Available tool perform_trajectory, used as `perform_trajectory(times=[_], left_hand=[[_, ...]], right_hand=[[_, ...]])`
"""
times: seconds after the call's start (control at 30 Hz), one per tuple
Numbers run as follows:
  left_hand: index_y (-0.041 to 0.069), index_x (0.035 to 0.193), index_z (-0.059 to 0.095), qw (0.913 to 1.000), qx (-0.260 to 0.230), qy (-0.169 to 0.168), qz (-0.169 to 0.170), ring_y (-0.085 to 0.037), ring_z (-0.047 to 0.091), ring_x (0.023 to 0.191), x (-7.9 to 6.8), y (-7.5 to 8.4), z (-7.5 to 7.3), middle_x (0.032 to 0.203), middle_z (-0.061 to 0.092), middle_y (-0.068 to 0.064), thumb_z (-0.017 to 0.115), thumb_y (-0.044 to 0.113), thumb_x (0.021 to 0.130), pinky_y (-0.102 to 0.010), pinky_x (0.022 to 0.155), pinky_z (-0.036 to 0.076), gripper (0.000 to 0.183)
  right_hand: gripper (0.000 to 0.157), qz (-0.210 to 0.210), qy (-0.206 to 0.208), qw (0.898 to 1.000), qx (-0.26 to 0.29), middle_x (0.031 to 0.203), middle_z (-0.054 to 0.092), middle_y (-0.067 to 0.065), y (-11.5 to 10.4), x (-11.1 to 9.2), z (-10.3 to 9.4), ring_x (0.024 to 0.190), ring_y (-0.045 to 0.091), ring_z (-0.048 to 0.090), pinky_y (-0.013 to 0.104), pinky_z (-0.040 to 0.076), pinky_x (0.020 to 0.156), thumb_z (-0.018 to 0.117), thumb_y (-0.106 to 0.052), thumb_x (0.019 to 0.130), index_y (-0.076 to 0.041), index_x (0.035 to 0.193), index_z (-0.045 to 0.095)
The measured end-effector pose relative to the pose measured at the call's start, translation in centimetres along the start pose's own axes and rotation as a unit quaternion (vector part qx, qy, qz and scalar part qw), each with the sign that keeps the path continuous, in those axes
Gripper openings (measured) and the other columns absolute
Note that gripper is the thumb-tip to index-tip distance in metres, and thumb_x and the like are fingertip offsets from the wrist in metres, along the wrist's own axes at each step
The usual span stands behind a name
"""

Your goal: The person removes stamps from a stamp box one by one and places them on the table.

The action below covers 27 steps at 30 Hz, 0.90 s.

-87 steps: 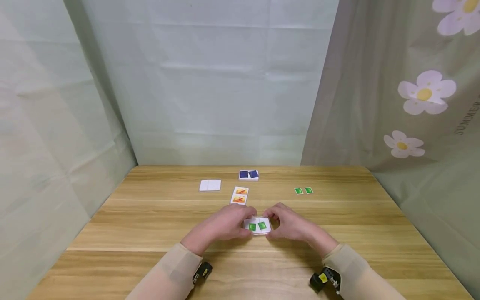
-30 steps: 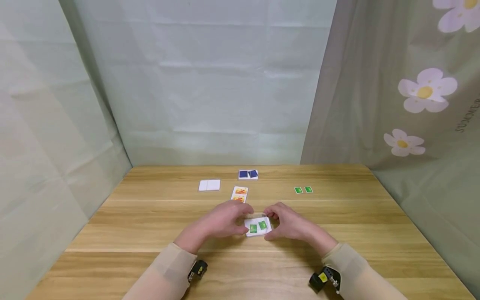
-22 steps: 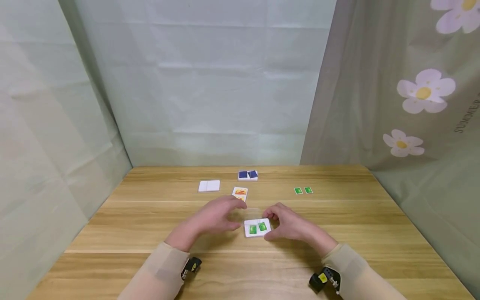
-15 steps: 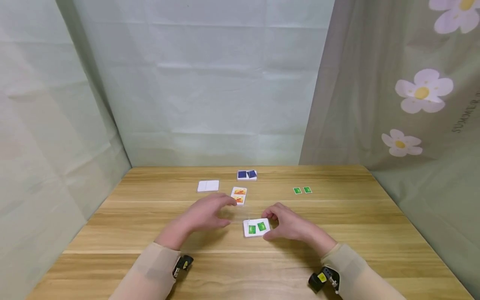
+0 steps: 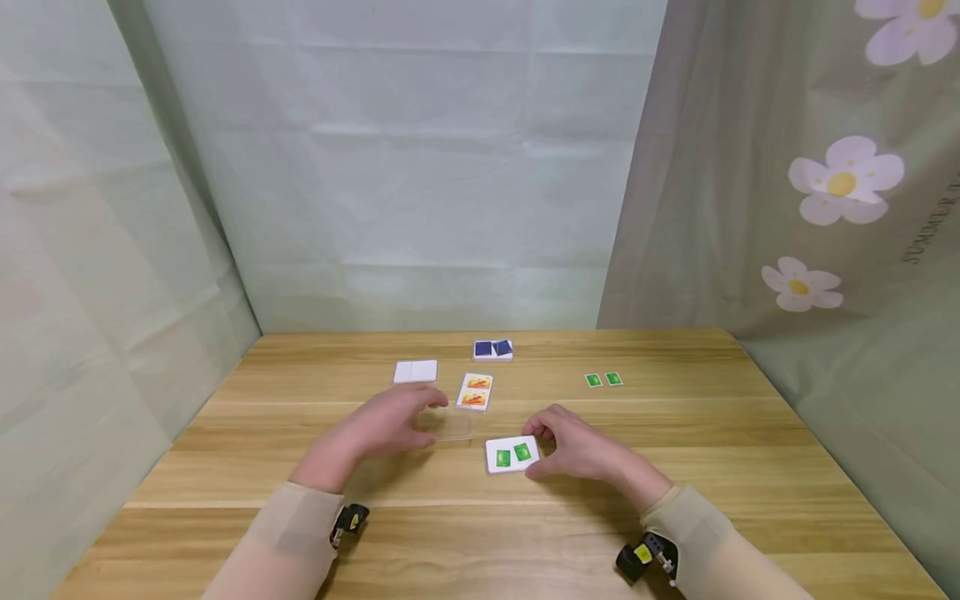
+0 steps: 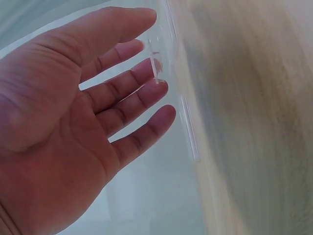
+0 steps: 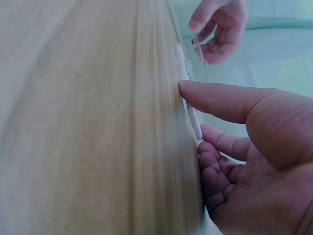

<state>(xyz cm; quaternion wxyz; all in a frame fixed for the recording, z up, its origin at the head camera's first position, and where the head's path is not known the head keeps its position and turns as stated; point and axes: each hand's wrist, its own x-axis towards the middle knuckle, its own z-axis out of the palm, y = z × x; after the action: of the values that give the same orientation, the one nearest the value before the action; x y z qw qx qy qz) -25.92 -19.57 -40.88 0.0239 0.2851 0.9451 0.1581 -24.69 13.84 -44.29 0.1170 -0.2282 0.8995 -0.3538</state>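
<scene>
My left hand (image 5: 382, 421) pinches a clear plastic lid (image 5: 457, 435) by its edge, thumb in front and fingers behind. In the left wrist view the transparent lid (image 6: 154, 66) shows between thumb and fingertips. To its right lies a flat white case (image 5: 508, 442) bearing two small green picture squares, the right one slightly turned. My right hand (image 5: 581, 446) grips the right end of this case, thumb at the near edge and fingers at the far edge. In the right wrist view the case (image 7: 194, 120) is seen edge-on against the wooden table.
Beyond the hands lie a card with two orange pictures (image 5: 476, 392), a white case (image 5: 416, 372) and a white case with two dark blue squares (image 5: 492, 357). Two loose green squares (image 5: 603, 380) lie at right on the wooden table (image 5: 712, 450). Curtains rise around the table.
The clear lid has come off the case with green squares; my left hand has carried it left. My right hand stays at the case's right end.
</scene>
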Motion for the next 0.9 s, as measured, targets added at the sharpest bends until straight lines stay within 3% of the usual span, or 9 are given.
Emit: perform_trajectory(times=[0.6, 0.9], left_hand=[[0.002, 0.135, 0.071, 0.9994, -0.003, -0.030, -0.017, -0.027, 0.068, 0.115, 0.00, -0.70, 0.72, 0.124, 0.073, -0.008, 0.094, 0.008, 0.086, -0.051, 0.107, 0.055, 0.054], [0.000, 0.135, 0.072, 0.9991, 0.000, -0.035, -0.022, -0.031, 0.067, 0.122, -0.03, -0.70, 0.85, 0.132, 0.072, -0.013, 0.092, 0.007, 0.088, -0.052, 0.110, 0.053, 0.052]], right_hand=[[0.049, 0.010, -0.002, 1.000, 0.001, 0.118, 0.059, 0.002, -0.14, -0.05, 0.01, 0.111, 0.022, 0.053, 0.046, 0.047, 0.102, 0.100, -0.020, 0.083, -0.013, 0.122, 0.071], [0.049, 0.013, -0.003, 1.000, 0.004, 0.118, 0.059, 0.002, -0.16, -0.06, 0.01, 0.111, 0.022, 0.054, 0.046, 0.047, 0.102, 0.100, -0.019, 0.083, -0.014, 0.122, 0.071]])
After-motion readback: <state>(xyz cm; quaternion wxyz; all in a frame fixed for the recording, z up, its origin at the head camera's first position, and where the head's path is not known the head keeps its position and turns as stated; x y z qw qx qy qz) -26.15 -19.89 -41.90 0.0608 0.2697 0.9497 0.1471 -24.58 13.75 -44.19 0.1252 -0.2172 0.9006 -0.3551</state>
